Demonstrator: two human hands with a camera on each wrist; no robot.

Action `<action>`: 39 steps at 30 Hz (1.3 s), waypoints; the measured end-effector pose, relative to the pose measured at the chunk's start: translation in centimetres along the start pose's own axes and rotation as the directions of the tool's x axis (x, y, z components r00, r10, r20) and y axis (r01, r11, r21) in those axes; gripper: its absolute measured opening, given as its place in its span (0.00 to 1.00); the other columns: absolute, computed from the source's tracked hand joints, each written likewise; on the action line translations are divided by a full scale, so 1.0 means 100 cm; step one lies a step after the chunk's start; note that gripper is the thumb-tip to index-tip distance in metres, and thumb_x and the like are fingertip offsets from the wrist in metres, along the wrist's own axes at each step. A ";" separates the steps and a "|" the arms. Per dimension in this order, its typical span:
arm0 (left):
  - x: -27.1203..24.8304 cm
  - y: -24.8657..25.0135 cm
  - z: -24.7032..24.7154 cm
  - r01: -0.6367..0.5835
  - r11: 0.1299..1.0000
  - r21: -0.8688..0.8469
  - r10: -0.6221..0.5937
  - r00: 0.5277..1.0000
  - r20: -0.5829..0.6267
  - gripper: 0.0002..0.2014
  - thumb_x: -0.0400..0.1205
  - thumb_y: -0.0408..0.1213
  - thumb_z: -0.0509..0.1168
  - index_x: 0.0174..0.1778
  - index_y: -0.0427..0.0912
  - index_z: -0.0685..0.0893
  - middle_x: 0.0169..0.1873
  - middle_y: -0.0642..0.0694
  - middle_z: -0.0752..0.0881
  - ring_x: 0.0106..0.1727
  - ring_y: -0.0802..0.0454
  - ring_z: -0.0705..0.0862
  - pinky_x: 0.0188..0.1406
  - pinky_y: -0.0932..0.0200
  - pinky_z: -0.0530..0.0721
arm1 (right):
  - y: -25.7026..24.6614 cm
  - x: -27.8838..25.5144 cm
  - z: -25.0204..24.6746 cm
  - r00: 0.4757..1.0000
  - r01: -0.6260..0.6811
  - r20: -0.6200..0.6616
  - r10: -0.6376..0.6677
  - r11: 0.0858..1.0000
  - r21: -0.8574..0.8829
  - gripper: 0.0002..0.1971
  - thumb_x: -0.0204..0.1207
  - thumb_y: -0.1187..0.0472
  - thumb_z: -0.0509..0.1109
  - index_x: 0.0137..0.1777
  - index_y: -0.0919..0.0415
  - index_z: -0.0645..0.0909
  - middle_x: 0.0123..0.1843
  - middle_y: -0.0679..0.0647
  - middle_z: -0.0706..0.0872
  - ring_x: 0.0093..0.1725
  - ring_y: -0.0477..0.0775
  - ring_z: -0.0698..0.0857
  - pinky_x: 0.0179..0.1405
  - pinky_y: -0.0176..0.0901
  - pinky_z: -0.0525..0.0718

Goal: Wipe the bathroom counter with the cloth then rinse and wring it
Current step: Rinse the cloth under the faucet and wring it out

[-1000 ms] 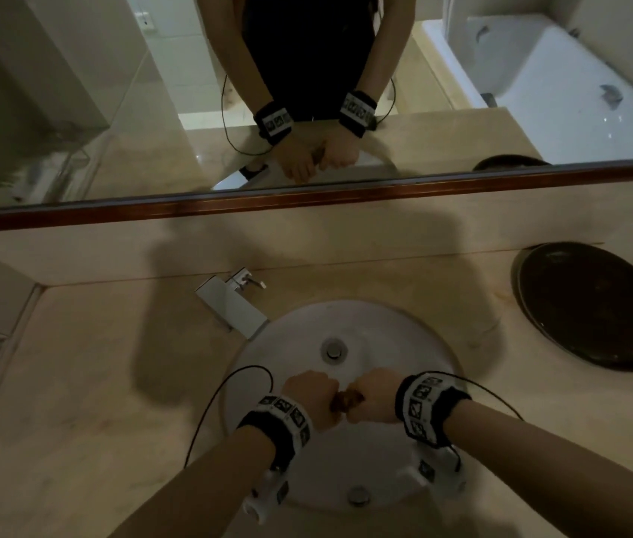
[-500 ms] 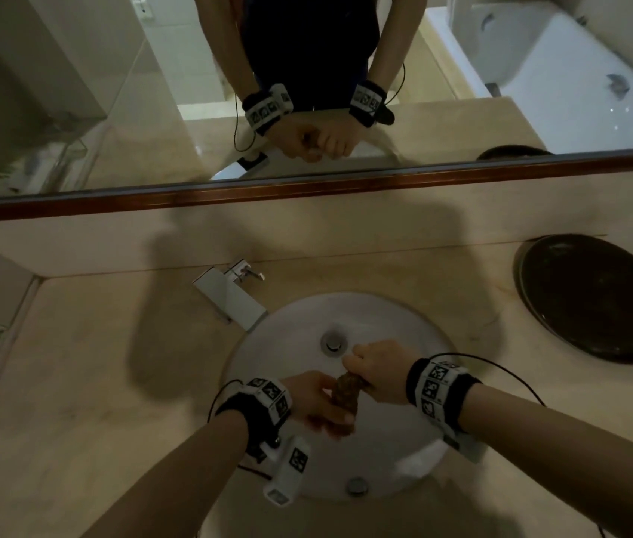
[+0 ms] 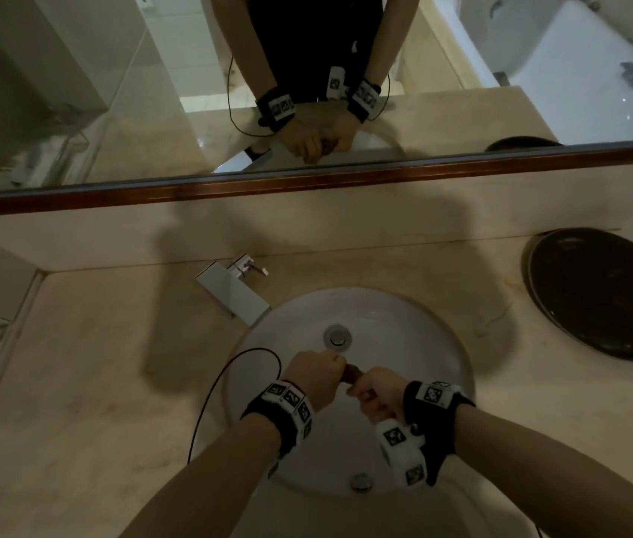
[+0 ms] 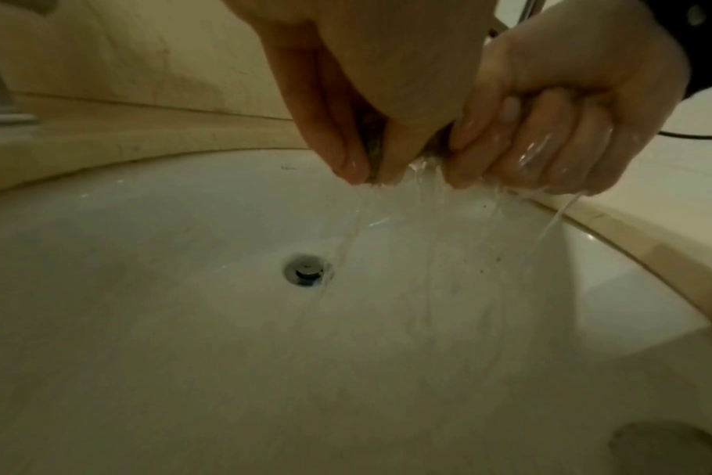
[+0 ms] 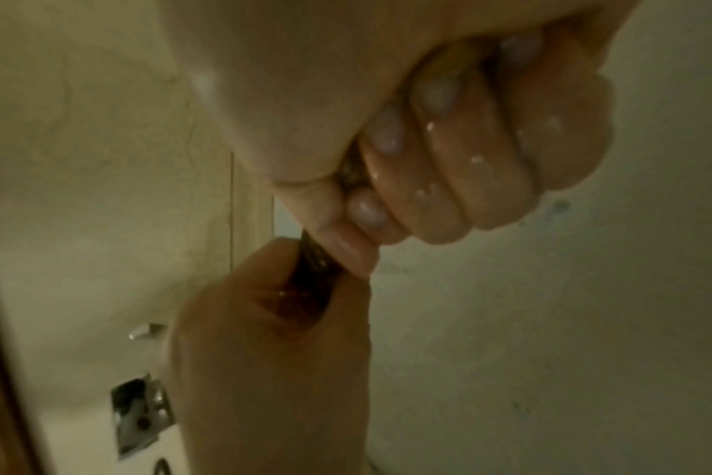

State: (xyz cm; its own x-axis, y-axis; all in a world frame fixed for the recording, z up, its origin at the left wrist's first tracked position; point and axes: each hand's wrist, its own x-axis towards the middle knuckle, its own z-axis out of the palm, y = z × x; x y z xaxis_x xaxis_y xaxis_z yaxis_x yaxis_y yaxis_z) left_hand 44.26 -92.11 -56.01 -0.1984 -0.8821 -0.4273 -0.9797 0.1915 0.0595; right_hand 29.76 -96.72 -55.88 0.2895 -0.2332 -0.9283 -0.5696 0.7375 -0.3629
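Note:
A dark brown cloth (image 3: 351, 372) is twisted into a tight roll over the white sink basin (image 3: 439, 343). My left hand (image 3: 316, 376) grips one end and my right hand (image 3: 375, 394) grips the other, fists almost touching. Only a short stretch of cloth (image 5: 311, 279) shows between them. In the left wrist view water streams from under both fists (image 4: 419, 180) into the basin toward the drain (image 4: 305, 270). The fingers (image 5: 440, 160) of my right hand are wet and curled tight round the cloth.
A square chrome faucet (image 3: 235, 291) stands at the sink's back left, with no water running from it. A dark round dish (image 3: 602, 293) sits on the beige counter (image 3: 85, 374) at the right. The mirror (image 3: 307, 91) reflects my arms. A black cable (image 3: 229, 382) loops from the left wristband.
Both fists have turned against each other on the cloth: the left hand rolled back on top and the right hand rotated down and toward me. The hands stay over the sink.

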 end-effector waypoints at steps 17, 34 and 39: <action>-0.015 -0.038 -0.012 0.252 0.486 -0.837 0.199 0.901 0.387 0.19 0.73 0.54 0.74 0.48 0.41 0.87 0.48 0.42 0.88 0.51 0.47 0.86 0.59 0.48 0.83 | -0.028 -0.021 -0.030 0.407 0.215 0.627 -0.664 -0.598 -0.772 0.15 0.74 0.50 0.71 0.57 0.49 0.72 0.42 0.55 0.80 0.32 0.56 0.77 0.27 0.46 0.76; -0.008 0.000 -0.016 0.067 0.997 -0.032 -0.055 0.960 0.275 0.07 0.83 0.36 0.60 0.46 0.39 0.82 0.29 0.44 0.76 0.30 0.47 0.76 0.33 0.55 0.76 | -0.009 -0.003 0.021 0.916 0.063 -0.083 -0.392 0.347 -0.936 0.10 0.75 0.57 0.63 0.33 0.59 0.75 0.30 0.53 0.76 0.27 0.53 0.74 0.27 0.39 0.71; -0.007 -0.009 -0.020 -0.019 0.998 0.064 0.009 0.989 0.147 0.08 0.83 0.33 0.58 0.57 0.39 0.76 0.48 0.39 0.84 0.45 0.40 0.84 0.39 0.52 0.75 | -0.005 -0.012 0.029 0.993 0.082 -0.073 -0.096 0.981 -0.176 0.21 0.73 0.65 0.69 0.24 0.56 0.63 0.20 0.52 0.64 0.17 0.50 0.61 0.20 0.35 0.60</action>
State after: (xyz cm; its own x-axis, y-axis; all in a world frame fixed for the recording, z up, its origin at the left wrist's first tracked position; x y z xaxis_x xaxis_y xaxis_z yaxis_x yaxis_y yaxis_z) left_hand 45.27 -92.52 -53.98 -0.2013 -0.8076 -0.5543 -0.9719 0.2353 0.0101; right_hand 31.92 -94.98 -54.37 0.2857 -0.3485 -0.8927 -0.6708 0.5926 -0.4460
